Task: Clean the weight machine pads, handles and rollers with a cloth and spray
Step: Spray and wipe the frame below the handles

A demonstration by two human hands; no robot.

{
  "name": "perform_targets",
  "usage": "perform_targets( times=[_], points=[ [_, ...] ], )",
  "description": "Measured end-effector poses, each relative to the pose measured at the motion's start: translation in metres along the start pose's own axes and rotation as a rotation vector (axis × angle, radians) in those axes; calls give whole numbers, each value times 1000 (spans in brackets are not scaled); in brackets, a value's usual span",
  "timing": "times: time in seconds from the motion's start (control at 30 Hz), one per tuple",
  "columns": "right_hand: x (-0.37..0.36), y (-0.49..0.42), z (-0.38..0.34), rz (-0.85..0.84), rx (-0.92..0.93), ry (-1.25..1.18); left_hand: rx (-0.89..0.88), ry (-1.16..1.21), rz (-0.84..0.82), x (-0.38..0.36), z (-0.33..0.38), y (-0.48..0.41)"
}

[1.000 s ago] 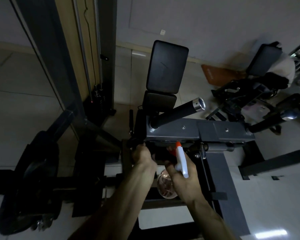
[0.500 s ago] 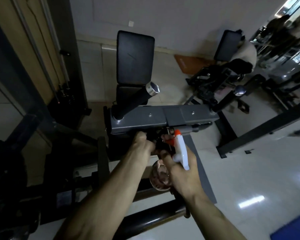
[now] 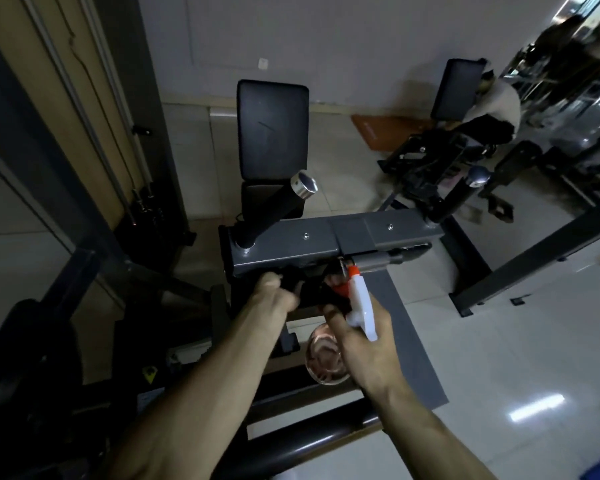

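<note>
A clear spray bottle, white-headed with an orange nozzle, is gripped in the right hand and aimed under the machine's grey beam; its contents cannot be made out. The left hand is curled round a dark thing beneath that beam. A black back pad is seen beyond, against a glossy pale tiled floor and a grey wall.

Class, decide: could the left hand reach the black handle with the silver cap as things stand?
Probably yes. The left hand is just below the grey bar; the handle rises from its top, with nothing blocking the way.
</note>
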State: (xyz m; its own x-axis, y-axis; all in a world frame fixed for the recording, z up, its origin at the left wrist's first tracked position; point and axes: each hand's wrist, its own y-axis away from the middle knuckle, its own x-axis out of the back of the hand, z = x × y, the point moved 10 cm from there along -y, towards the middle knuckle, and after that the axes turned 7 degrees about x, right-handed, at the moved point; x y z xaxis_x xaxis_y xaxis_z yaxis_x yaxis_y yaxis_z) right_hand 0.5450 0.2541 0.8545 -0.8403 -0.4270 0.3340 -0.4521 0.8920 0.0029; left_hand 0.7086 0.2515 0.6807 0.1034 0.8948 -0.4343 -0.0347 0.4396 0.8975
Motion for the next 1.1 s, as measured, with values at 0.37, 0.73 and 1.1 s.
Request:
perform_targets(
  times=[0.37, 0.73, 1.1],
  points=[
    [29, -1, -24, 102, 57, -157, -307, -49, -243, -4, -15, 159],
    [302, 38, -18, 244, 219, -221, -416, -408, -444, -194, -244, 205],
    [561, 62, 144, 416, 67, -281, -260, -649, -228, -272, -483, 71]
  ],
)
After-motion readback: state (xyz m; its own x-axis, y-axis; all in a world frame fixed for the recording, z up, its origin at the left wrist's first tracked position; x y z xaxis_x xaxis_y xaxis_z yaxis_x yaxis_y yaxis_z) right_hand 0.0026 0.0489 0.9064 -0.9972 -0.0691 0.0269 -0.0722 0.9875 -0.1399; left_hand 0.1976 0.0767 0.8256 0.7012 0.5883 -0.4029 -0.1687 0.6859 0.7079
